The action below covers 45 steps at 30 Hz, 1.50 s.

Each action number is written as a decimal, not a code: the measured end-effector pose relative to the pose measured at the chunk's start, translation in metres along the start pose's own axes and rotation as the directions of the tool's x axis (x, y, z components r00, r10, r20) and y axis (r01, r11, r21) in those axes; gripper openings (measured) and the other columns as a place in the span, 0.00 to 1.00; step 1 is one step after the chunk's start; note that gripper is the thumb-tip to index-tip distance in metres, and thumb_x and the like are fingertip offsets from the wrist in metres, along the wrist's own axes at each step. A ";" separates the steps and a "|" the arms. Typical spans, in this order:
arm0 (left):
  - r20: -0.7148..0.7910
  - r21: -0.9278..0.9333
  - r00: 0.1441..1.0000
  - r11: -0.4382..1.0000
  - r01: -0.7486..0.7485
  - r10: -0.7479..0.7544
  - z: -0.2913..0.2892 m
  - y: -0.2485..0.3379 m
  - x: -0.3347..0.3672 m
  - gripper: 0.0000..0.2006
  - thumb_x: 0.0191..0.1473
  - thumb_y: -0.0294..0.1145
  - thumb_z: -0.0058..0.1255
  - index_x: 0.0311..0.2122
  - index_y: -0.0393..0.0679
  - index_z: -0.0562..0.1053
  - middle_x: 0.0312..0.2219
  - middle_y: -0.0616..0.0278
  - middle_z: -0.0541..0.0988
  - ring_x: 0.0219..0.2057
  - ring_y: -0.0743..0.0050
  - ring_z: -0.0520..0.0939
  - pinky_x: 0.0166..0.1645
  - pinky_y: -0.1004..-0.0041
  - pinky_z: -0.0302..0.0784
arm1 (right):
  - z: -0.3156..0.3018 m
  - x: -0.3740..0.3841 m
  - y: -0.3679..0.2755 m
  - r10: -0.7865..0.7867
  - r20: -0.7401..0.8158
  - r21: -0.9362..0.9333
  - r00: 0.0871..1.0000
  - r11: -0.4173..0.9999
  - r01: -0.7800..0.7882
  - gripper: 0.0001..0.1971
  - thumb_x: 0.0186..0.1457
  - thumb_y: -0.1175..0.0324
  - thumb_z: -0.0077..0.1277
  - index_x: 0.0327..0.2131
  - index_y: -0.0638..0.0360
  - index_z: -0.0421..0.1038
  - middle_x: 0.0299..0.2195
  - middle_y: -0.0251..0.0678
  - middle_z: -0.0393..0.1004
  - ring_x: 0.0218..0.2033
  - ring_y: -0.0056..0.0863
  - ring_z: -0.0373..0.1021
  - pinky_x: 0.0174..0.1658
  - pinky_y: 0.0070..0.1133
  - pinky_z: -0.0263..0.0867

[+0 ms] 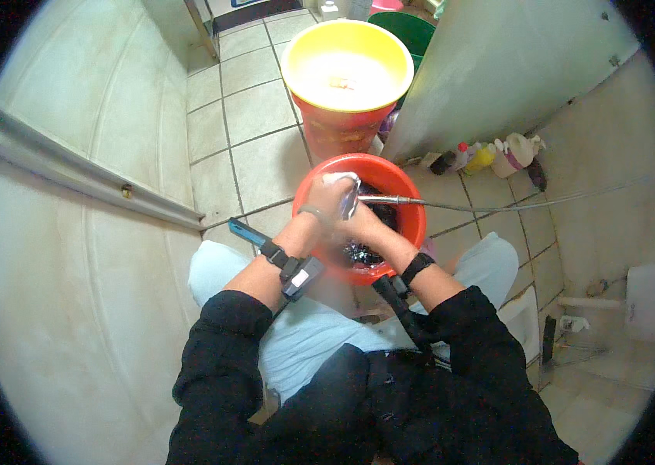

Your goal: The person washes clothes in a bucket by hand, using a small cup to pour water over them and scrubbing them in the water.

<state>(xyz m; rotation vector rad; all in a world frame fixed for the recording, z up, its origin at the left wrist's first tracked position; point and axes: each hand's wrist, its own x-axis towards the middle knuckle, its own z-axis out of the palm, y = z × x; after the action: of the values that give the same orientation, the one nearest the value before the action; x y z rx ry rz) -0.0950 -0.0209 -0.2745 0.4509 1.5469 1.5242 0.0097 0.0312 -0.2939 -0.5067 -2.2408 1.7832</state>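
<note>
Above an orange-red bucket (pixel 414 180), both my hands meet over its left half. My left hand (pixel 326 195) is closed around a shower head (pixel 349 198) with a pale, shiny rim, though its grip is partly blurred. From it a chrome end piece (pixel 389 199) runs right into a thin metal hose (pixel 490 208). My right hand (pixel 360 225) lies just below, close against the left; its fingers are smeared and partly hidden. Misty spray blurs the space beneath the hands. Dark, wet, glistening stuff (pixel 362 253) lies in the bucket, its kind unclear.
Beyond the bucket, a yellow basin (pixel 290 74) tops a red bucket (pixel 339 128), with a green tub (pixel 403 31) behind. Several bottles (pixel 482 158) line the base of a pale panel (pixel 490 77) at right. A wall (pixel 72 256) stands close on the left.
</note>
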 end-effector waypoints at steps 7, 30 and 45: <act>-0.081 -0.467 0.996 0.881 -0.074 0.041 -0.017 0.067 -0.021 0.37 0.47 0.33 0.53 0.58 0.39 0.47 0.48 0.49 0.64 0.46 0.63 0.70 0.48 0.68 0.69 | -0.049 0.046 -0.130 0.223 0.027 0.271 0.974 0.937 -0.222 0.13 0.46 0.72 0.54 0.37 0.59 0.68 0.32 0.34 0.73 0.33 0.24 0.71 0.34 0.23 0.69; -0.256 -0.541 0.967 0.828 -0.147 0.005 -0.040 0.096 -0.019 0.28 0.53 0.32 0.46 0.56 0.39 0.50 0.40 0.53 0.68 0.41 0.60 0.73 0.44 0.65 0.73 | 0.032 0.036 0.095 0.273 0.579 -0.709 0.768 0.633 0.310 0.34 0.43 0.70 0.53 0.55 0.52 0.52 0.57 0.53 0.50 0.41 0.51 0.67 0.44 0.35 0.66; -0.181 -0.428 0.983 0.901 -0.069 -0.011 -0.032 0.090 -0.018 0.27 0.52 0.33 0.47 0.55 0.38 0.54 0.40 0.54 0.71 0.37 0.70 0.76 0.40 0.73 0.71 | 0.035 0.043 0.021 0.485 0.569 -0.763 0.664 0.613 0.206 0.18 0.54 0.58 0.39 0.46 0.53 0.67 0.38 0.48 0.72 0.39 0.43 0.71 0.41 0.34 0.67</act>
<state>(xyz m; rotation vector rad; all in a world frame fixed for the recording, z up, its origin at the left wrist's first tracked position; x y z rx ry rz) -0.1393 -0.0388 -0.1900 0.0808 1.2786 1.9126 -0.0407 0.0217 -0.3239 -0.0478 -3.7099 0.9752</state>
